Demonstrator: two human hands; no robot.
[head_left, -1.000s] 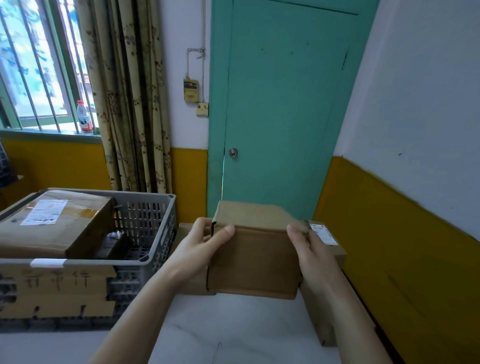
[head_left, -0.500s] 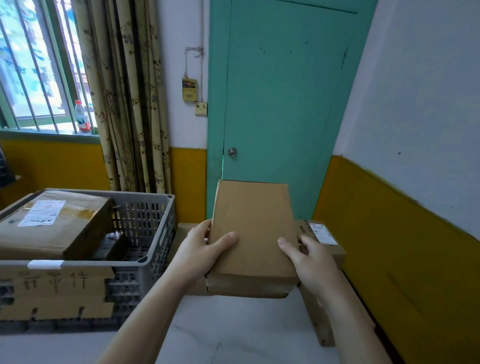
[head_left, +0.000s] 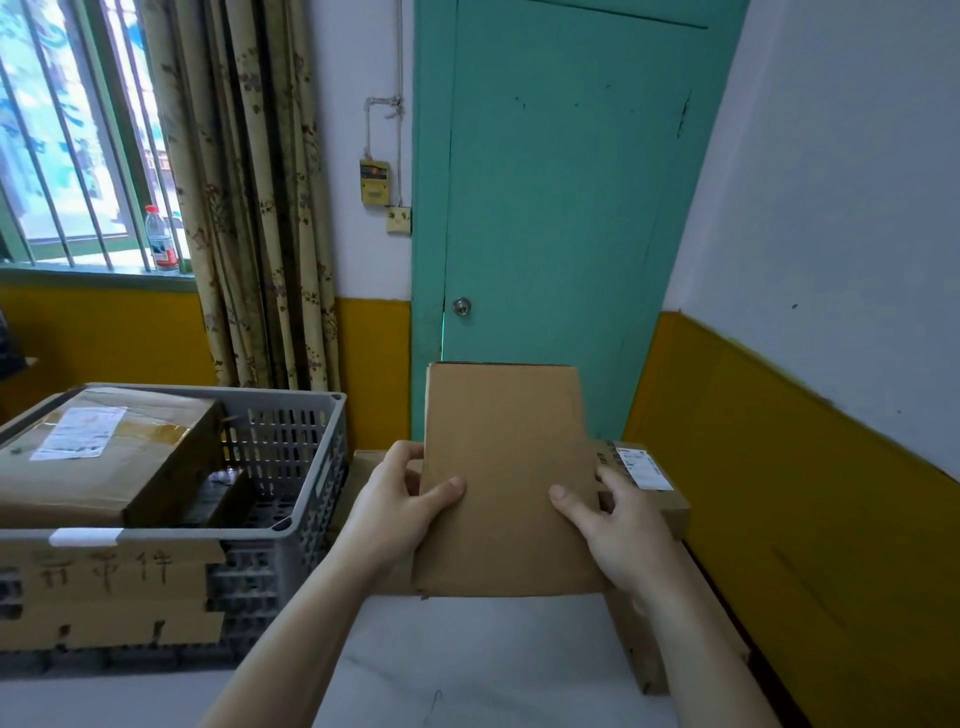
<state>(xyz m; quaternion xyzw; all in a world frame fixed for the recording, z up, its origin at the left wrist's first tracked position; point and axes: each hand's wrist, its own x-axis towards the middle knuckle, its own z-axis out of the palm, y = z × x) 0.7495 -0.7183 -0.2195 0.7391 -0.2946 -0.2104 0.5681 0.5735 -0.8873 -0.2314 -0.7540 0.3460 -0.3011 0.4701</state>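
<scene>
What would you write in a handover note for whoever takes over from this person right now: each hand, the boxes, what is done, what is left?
Left hand and right hand grip the plain cardboard box by its sides, above the table.
A labelled box lies behind it; the grey crate at left holds a parcel.
Done: box picked up. Left: probably set it down or sort it; where is unclear.

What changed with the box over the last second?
The box was tipped up: its far edge rose until its broad face fronts the camera. The left hand and right hand kept their grip on its sides, thumbs on the face. The crate, the parcel in it and the labelled carton behind stayed put.
</scene>
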